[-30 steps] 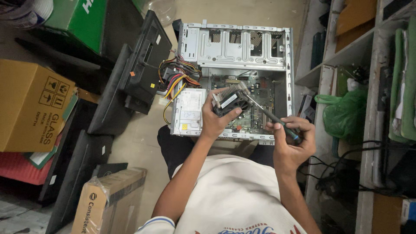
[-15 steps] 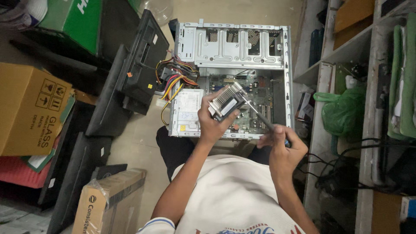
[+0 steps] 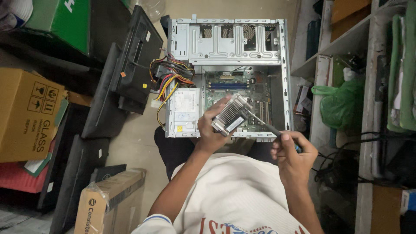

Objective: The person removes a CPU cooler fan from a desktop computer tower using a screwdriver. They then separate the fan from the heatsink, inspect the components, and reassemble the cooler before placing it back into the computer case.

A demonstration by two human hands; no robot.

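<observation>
Floor: one open computer case (image 3: 227,43); one heatsink (image 3: 231,115), one screwdriver (image 3: 264,125).

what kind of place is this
Likely a cramped computer repair or storage room: an opened desktop case on the floor, flat monitors stacked beside it, cardboard boxes and cluttered shelves.

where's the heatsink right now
In the head view, centre: the heatsink is in the left hand, over the open case, touched by the right hand's screwdriver.
</observation>
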